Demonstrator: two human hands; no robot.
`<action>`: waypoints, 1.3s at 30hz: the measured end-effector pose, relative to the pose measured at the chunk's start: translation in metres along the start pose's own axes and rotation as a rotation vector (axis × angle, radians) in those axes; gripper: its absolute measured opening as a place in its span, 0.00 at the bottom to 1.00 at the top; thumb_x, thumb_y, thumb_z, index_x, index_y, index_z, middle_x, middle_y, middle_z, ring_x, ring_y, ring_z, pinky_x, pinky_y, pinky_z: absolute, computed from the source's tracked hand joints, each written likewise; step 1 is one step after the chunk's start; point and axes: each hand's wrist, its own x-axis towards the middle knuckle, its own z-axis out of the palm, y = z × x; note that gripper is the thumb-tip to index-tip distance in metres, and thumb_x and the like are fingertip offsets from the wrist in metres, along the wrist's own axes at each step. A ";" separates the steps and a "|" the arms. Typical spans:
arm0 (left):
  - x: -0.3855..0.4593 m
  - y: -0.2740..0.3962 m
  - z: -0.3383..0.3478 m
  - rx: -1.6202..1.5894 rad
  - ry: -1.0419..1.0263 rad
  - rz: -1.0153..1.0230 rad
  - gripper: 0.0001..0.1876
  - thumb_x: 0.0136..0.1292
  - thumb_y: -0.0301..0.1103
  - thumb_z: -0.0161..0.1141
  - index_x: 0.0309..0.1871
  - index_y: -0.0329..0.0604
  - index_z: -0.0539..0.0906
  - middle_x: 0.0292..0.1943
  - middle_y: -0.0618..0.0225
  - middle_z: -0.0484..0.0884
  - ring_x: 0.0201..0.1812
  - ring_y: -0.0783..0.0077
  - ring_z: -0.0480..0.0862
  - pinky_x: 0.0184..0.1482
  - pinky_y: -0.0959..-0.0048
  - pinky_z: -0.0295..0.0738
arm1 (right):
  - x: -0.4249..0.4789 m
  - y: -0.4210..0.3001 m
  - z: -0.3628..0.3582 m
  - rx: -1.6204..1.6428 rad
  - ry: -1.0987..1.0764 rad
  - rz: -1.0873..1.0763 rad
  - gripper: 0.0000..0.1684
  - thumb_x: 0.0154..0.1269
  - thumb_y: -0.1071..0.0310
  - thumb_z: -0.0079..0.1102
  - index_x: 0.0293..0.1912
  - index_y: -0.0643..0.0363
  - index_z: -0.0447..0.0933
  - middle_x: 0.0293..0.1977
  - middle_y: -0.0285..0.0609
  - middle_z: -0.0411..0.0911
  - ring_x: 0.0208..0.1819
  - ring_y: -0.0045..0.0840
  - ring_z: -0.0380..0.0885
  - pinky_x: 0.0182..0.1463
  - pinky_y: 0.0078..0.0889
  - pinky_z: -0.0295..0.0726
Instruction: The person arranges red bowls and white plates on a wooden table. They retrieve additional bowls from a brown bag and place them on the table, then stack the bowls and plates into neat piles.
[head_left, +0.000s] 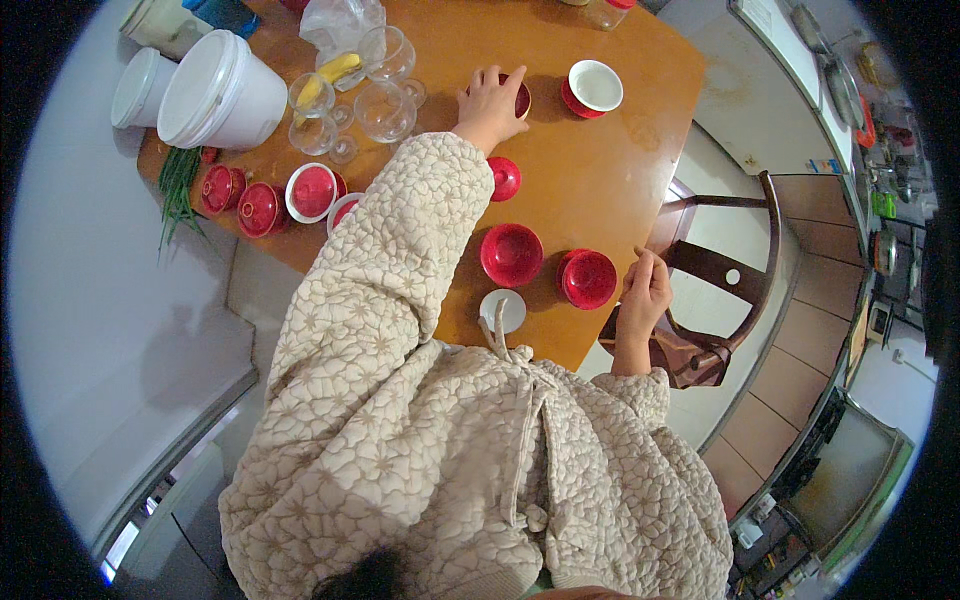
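My left hand (491, 105) reaches over the table with its fingers spread around a dark red bowl (523, 97); whether it grips the bowl cannot be told. A small red dish or lid (505, 179) lies just below that wrist. My right hand (646, 289) is at the table's right edge, fingers curled, with nothing clearly seen in it. Beside it stand stacked red bowls (589, 279), then a single red bowl (511, 255) and a small white cup or bowl (502, 310) near my body. Farther back, a white bowl (595, 85) rests on a red piece.
Stemmed glasses (385, 112), a clear plastic bag (341, 22) and a yellow item (340, 67) stand left of my left hand. Lidded red cups (261, 209), green onions (178, 184) and a white bucket (223, 94) line the left side. A wooden chair (720, 277) is at the right.
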 end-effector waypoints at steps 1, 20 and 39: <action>0.002 0.001 -0.003 -0.010 -0.028 0.006 0.45 0.40 0.44 0.72 0.65 0.60 0.62 0.63 0.59 0.59 0.63 0.49 0.59 0.57 0.42 0.60 | 0.000 -0.002 0.002 0.005 -0.004 0.014 0.13 0.69 0.66 0.47 0.38 0.66 0.75 0.20 0.28 0.66 0.21 0.08 0.62 0.23 0.12 0.60; 0.000 -0.006 -0.006 -0.171 0.363 0.196 0.37 0.46 0.42 0.66 0.62 0.45 0.67 0.54 0.51 0.67 0.54 0.49 0.69 0.57 0.57 0.64 | -0.005 0.007 0.016 0.124 -0.065 0.070 0.11 0.68 0.68 0.48 0.41 0.67 0.74 0.20 0.28 0.65 0.21 0.08 0.61 0.23 0.11 0.60; -0.166 -0.008 -0.038 -2.633 -0.196 -0.252 0.31 0.56 0.50 0.56 0.62 0.54 0.63 0.64 0.51 0.61 0.65 0.45 0.59 0.60 0.38 0.56 | 0.102 -0.028 0.193 -0.847 -0.600 -0.808 0.41 0.48 0.57 0.66 0.62 0.50 0.61 0.62 0.45 0.59 0.67 0.37 0.51 0.66 0.52 0.53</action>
